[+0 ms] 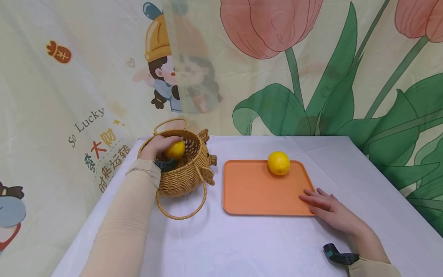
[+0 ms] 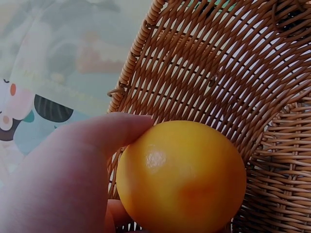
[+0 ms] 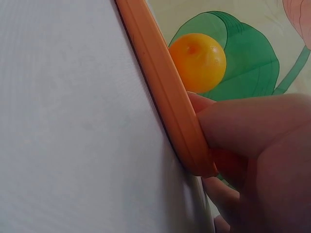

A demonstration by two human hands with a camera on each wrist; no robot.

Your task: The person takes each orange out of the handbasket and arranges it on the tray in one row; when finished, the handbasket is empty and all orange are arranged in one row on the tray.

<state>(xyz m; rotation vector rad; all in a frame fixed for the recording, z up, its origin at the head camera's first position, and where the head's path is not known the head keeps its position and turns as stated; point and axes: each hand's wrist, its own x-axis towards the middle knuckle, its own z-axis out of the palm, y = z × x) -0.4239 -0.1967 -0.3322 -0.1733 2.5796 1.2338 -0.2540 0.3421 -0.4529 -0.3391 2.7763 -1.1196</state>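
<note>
My left hand [image 1: 157, 147] reaches into a wicker basket [image 1: 185, 175] at the left and grips a yellow-orange fruit [image 1: 175, 150] at the basket's mouth. In the left wrist view the thumb [image 2: 82, 160] presses the fruit [image 2: 182, 177] against the woven wall [image 2: 228, 73]. A second yellow fruit [image 1: 278, 162] sits at the far edge of an orange tray [image 1: 256, 192]. My right hand [image 1: 325, 204] lies flat on the tray's near right corner, fingers straight. In the right wrist view those fingers [image 3: 252, 131] rest over the tray rim [image 3: 163, 92], with the fruit [image 3: 198, 63] beyond.
A white cloth covers the table [image 1: 242, 242]. The basket's loop handle [image 1: 180, 209] lies on the cloth in front of it. A printed curtain [image 1: 311, 77] hangs close behind the table and along its left side. A dark wrist strap [image 1: 337, 256] shows on my right arm.
</note>
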